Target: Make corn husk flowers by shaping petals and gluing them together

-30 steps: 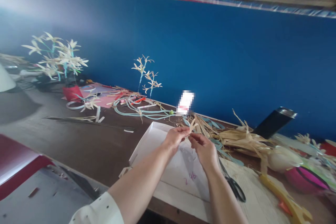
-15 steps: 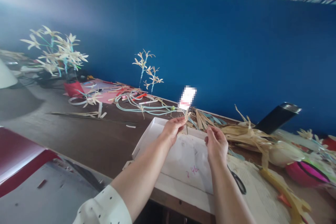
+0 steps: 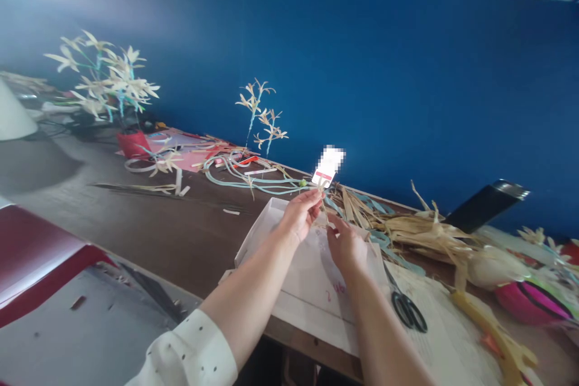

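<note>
My left hand (image 3: pixel 301 215) is raised over a shallow white box lid (image 3: pixel 271 241), its fingers pinched on a small pale straw flower piece (image 3: pixel 322 191). My right hand (image 3: pixel 346 244) is just below and to the right, fingers closed on the thin lower end of the same straw piece. Both hands meet above the lid's far edge. Black scissors (image 3: pixel 407 309) lie to the right of my right wrist.
A pile of dried straw husks (image 3: pixel 420 232) lies right of the lid, with a black cylinder (image 3: pixel 484 205) behind. Finished straw flowers stand in a red pot (image 3: pixel 133 143) far left and a sprig (image 3: pixel 262 117) by the blue wall. Light blue cords (image 3: pixel 239 181) trail across the brown table.
My right hand was apart from the left half a second ago; it has come back in to the straw piece. The camera view has shifted slightly.
</note>
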{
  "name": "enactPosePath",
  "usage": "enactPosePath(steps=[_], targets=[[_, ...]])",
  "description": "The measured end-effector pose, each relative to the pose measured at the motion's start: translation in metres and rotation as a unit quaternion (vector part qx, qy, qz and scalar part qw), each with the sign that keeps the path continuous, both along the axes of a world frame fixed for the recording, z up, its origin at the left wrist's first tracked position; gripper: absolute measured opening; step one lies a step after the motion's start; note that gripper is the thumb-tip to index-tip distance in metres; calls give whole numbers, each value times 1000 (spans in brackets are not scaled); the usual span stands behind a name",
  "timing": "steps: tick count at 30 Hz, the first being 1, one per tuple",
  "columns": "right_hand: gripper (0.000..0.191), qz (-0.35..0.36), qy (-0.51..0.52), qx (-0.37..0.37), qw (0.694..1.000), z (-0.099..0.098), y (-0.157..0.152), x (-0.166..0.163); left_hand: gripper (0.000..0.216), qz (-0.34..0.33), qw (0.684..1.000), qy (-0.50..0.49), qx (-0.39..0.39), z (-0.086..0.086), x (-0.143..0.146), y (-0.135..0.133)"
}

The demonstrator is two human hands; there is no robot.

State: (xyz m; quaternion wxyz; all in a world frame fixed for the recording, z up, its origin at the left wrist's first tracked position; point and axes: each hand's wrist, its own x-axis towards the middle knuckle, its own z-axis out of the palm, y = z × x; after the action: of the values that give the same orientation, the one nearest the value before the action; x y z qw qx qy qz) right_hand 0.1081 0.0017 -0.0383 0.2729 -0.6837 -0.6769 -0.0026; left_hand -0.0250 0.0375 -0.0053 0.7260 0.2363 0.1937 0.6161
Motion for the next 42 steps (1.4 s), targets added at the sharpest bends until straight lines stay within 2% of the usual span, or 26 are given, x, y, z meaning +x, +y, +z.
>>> enactPosePath(steps=[3, 8, 13, 17, 21, 24, 27, 30, 33, 36, 38, 42], targets=[[40, -2, -76, -2, 997, 0, 4, -7, 29, -9, 1000, -5, 16, 0, 0, -1], [38, 23, -138, 3, 990, 0, 6, -11, 29, -17, 1000, 3, 24, 2, 1, -2], [32, 19, -160, -4, 987, 1, 5, -14, 29, -23, 999, 14, 22, 1, 2, -2], [30, -6, -135, -18, 991, 1, 5, -14, 30, -28, 999, 13, 19, 0, 2, -2], [31, -29, -21, 3, 999, -3, 6, -6, 29, -25, 1000, 14, 11, 4, 1, -4], [33, -33, 165, 38, 985, -6, 10, 5, 28, -29, 999, 14, 4, 5, 0, -5], [43, -11, 386, 65, 920, -6, 12, 14, 28, -36, 999, 17, 10, 4, 2, -4], [52, -6, 532, 38, 846, 0, 11, 20, 26, -43, 999, 24, 14, 1, 4, -4], [51, -7, 601, 5, 799, 5, 7, 23, 25, -46, 998, 41, 8, -1, 6, -5], [44, 8, 635, -12, 772, 6, 5, 26, 24, -47, 997, 53, -1, -1, 7, -6], [42, 21, 635, -20, 772, 5, 4, 27, 24, -48, 997, 60, -8, -1, 7, -7], [40, 37, 602, -30, 797, 5, 2, 26, 25, -53, 996, 72, -14, -1, 8, -8]])
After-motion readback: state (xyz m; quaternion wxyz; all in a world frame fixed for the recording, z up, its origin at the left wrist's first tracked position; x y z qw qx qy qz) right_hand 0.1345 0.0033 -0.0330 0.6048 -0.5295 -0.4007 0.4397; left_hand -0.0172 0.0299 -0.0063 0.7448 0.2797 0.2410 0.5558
